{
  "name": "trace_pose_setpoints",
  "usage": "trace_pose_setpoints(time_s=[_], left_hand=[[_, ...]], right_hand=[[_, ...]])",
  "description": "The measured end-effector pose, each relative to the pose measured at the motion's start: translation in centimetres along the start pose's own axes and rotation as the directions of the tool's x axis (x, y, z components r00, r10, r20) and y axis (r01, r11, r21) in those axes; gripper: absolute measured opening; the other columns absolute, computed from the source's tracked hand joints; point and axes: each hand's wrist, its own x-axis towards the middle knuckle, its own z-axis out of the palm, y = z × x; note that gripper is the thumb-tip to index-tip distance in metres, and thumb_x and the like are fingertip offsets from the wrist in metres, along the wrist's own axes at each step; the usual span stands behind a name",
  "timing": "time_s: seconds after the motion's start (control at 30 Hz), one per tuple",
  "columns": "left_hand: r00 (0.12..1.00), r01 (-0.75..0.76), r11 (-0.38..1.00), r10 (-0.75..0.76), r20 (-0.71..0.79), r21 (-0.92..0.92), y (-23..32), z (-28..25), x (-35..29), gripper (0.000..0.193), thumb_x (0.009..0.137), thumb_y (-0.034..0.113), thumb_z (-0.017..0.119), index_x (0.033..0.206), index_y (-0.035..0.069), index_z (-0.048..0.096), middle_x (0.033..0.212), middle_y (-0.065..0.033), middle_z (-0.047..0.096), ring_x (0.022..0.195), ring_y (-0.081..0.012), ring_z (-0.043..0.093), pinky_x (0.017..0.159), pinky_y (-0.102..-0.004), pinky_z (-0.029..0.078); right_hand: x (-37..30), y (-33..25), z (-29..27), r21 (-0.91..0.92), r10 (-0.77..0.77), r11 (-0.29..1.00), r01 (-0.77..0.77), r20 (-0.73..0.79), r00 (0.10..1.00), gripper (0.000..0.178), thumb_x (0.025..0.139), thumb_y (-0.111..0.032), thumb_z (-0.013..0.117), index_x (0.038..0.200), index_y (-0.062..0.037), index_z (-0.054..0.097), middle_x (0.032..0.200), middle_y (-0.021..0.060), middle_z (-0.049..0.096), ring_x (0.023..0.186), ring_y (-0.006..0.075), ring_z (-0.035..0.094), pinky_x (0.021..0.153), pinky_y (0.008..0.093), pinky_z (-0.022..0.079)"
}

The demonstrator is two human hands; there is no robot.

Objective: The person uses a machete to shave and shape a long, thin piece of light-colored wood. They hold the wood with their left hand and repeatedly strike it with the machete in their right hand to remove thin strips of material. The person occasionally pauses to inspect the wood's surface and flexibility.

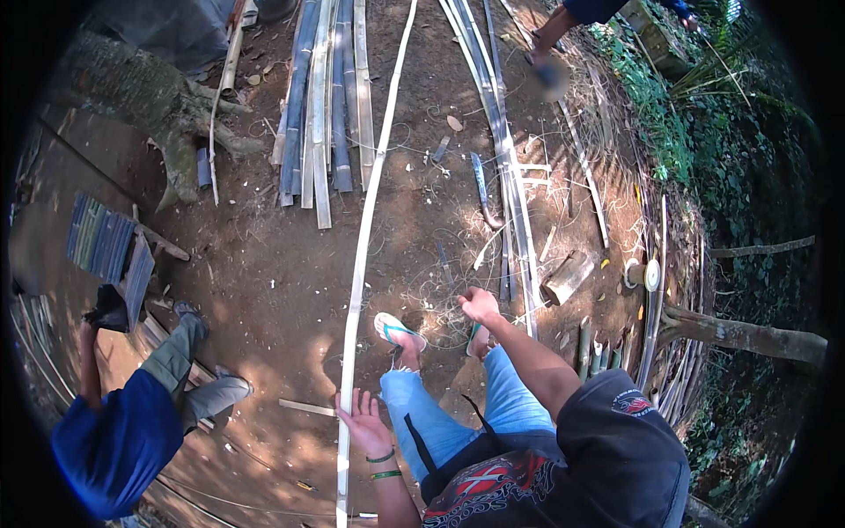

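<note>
Two bare hands: the left hand point(363, 426) and right hand point(479, 305) work well apart, on either side of a seated worker's knees.
Left palm: turned up with fingers spread, the pale strip point(361, 260) lying against it on the thumb side; the loose hold seems meant to support the length rather than clamp it.
Right fingers: curled inward above the ground; how tightly they close, and whether on anything, cannot be told.
Pale strip: long and slender, it runs from the top edge, left of the sandals, through the left hand to the bottom edge, likely kept beside the legs so its length has room.
Underfoot: a tangle of fine shavings point(421, 297) lies around the turquoise-strapped sandals point(383, 326).
Within reach: a curved blue-and-brown tool point(481, 183) rests beside a bundle of long slats point(513, 180), perhaps put there for easy picking up; a short log point(569, 278) lies just right.
Ahead: more split slats point(319, 145) lie side by side, probably lined up to keep lengths sorted.
Right edge: a white spool point(651, 275) sits near cut bamboo tubes point(584, 345).
Far left: a co-worker in a blue shirt point(128, 440) holds a dark object point(109, 310) beside a slatted panel point(99, 238).
</note>
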Motion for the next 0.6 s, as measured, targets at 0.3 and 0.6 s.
trace_pose_setpoints(time_s=[0.3,0.6], left_hand=[[0.977,-0.161,0.984,0.169,-0.128,0.071,-7.7,-2.6,6.7,0.051,0.101,0.043,0.049,0.143,0.015,0.042,0.132,-0.0108,0.057,0.105,-0.0243,0.062,0.087,-0.0357,0.051],[0.933,-0.246,0.951,0.285,-0.221,0.187,-13.3,-2.3,10.7,0.035,0.095,0.038,0.059,0.115,0.01,0.063,0.131,-0.01,0.057,0.126,-0.0263,0.045,0.109,-0.0435,0.029]], right_hand=[[27.4,21.3,5.1,-0.095,0.068,0.993,-0.074,-0.062,0.996,0.048,0.083,-0.035,0.064,0.117,-0.0001,0.063,0.116,0.0239,0.064,0.11,0.0361,0.062,0.096,0.0446,0.049],[51.8,27.9,8.8,-0.321,-0.223,0.946,0.054,-0.518,0.826,0.067,0.089,-0.031,0.061,0.142,0.0028,0.037,0.137,0.0207,0.05,0.132,0.0358,0.042,0.108,0.0443,0.036]])
